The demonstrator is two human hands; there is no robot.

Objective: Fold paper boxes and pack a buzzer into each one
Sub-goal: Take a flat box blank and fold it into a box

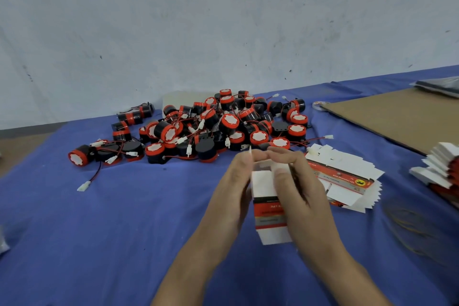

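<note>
Box-forming is the step in hand. The left hand (237,184) and right hand (300,181) hold a white paper box (264,189) with a red, grey and black printed band upright between them, just in front of the heap of round black buzzers with red-rimmed white faces (211,126). The fingers (244,160) of both hands curl round the box's sides and pinch at its top, where the flaps look not yet tucked. Whether its lower end is closed cannot be told.

Next, the flaps probably need squaring. Then one hand must let go and reach forward to the heap, lifting a buzzer clear of the tangled red-and-black wires.

The desk (124,206) is covered in blue cloth. Right of the heap lie fanned flat white box blanks (347,174), and beyond them a brown cardboard sheet (397,117). Behind the heap stands a scuffed pale grey wall (223,20).
</note>
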